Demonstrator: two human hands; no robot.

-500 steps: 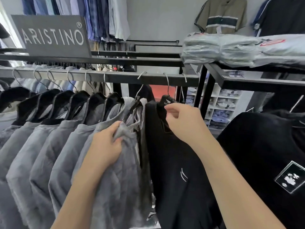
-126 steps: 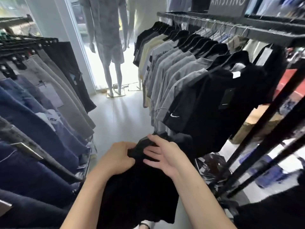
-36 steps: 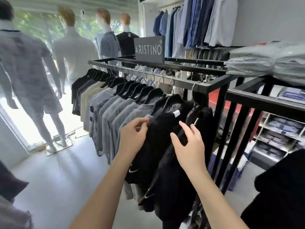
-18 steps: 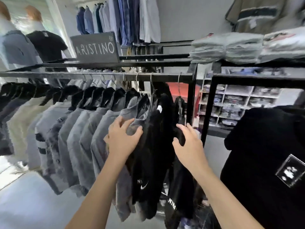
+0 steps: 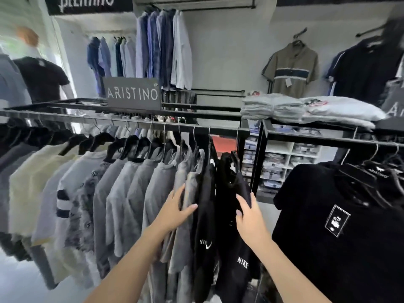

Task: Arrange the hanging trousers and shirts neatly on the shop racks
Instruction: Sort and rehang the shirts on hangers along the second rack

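- Grey shirt, hanging near the right end of the rail, is held by the left hand. The fingers are behind its edge and the thumb in front, gripping the cloth.
- The right hand has its fingers curled into the black shirt, the last one on the rail, well below its hanger.
- Between them, under the same rail, hangs the swoosh shirt, pressed close against the grey one.
- I'd say the step is parting this crowded end and spacing it to match the row further left along the rail, which hangs fairly evenly.
- To do it well, I'd shift the grip up to the hangers and slide the hooks along the rail, since tugging the cloth could drag a shoulder off.
- Turn each front the same way, leave equal gaps, and keep the last hook clear of the rail's end post.
- Then smooth the sleeves straight down below the rail.
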